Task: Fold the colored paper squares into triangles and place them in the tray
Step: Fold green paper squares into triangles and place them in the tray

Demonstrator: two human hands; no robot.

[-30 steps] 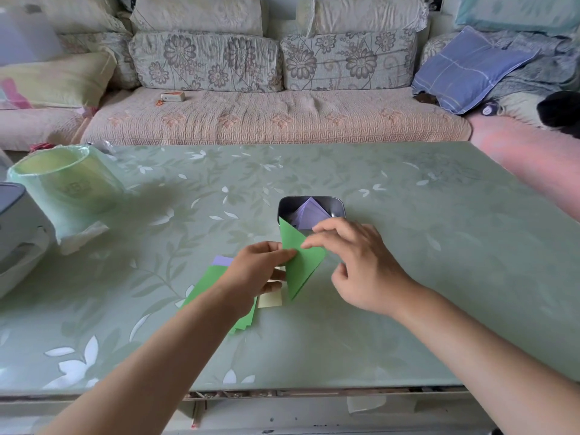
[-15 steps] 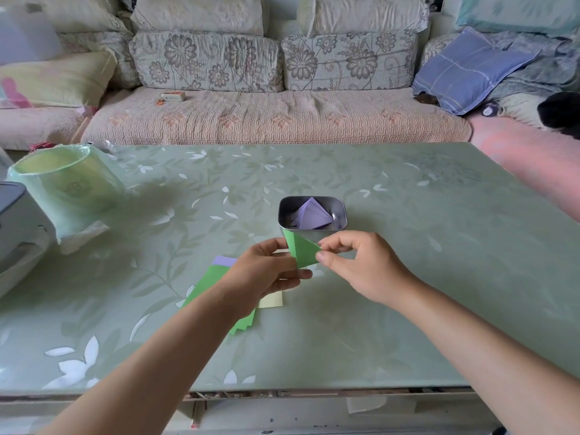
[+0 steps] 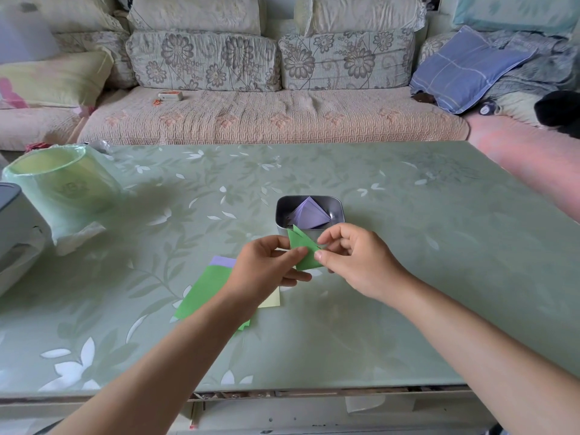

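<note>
A green paper (image 3: 303, 250), folded to a small triangle, is held in the air just in front of the metal tray (image 3: 338, 211). My left hand (image 3: 266, 268) pinches its left side and my right hand (image 3: 354, 259) pinches its right corner. Folded purple triangles (image 3: 309, 215) lie inside the tray. A stack of flat paper squares (image 3: 207, 287), green on top with purple and yellow edges showing, lies on the table under my left wrist.
A green-wrapped round container (image 3: 62, 186) and a grey device (image 3: 15, 227) stand at the table's left. A sofa (image 3: 270, 117) with cushions runs behind the table. The table's front edge (image 3: 282, 392) is near me.
The green paper went from a long open triangle to a smaller folded one. Both hands rose slightly and closed in on it in front of the tray.
</note>
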